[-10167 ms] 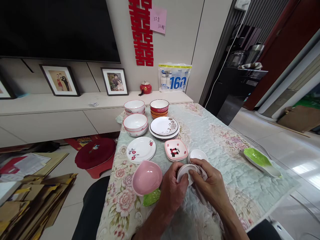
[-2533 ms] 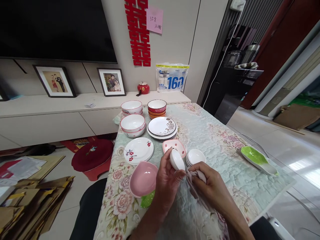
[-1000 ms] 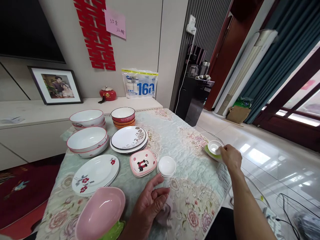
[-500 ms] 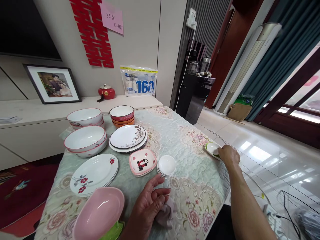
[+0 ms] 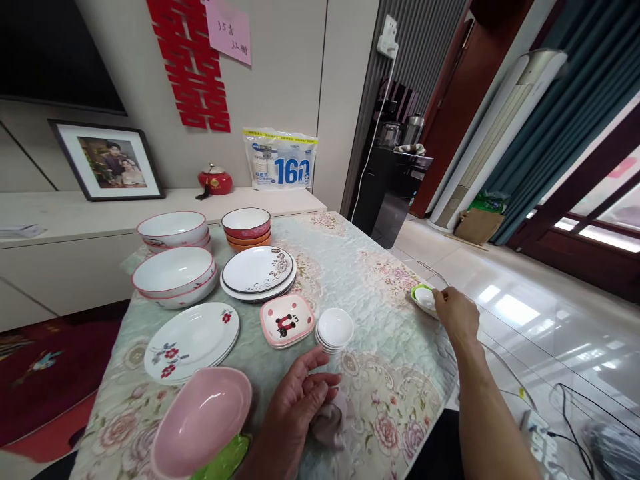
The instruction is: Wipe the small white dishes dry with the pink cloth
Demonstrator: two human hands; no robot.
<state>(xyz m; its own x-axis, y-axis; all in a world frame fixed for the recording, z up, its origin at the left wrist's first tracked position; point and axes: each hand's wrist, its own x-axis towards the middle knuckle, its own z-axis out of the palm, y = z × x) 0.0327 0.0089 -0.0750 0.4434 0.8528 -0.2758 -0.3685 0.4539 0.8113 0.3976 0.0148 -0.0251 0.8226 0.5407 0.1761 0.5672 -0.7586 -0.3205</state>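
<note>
My right hand (image 5: 456, 313) reaches to the table's right edge, its fingers pinched on the rim of a small white dish (image 5: 425, 298). That dish sits in or on a green-edged dish (image 5: 416, 291), partly hidden by the hand. Near the front, my left hand (image 5: 305, 393) is held palm up with loosely curled, parted fingers and nothing in them. A greyish cloth (image 5: 331, 423) lies beside and partly under it. Just beyond its fingertips stands a stack of small white bowls (image 5: 335, 329), and left of that are square pink-rimmed dishes (image 5: 287, 320).
The flowered tablecloth (image 5: 385, 373) also bears a pink dish (image 5: 203, 417), oval plates (image 5: 193, 341), round plates (image 5: 257, 270), large bowls (image 5: 175, 272) and red-and-orange bowls (image 5: 246, 225). Behind, a shelf (image 5: 180, 205) holds a photo frame (image 5: 113, 162), red pot (image 5: 215, 181) and plastic bag (image 5: 281, 160).
The small white dish at the right edge now looks more tilted in my right hand's grip. My left hand has barely moved. The view has shifted slightly.
</note>
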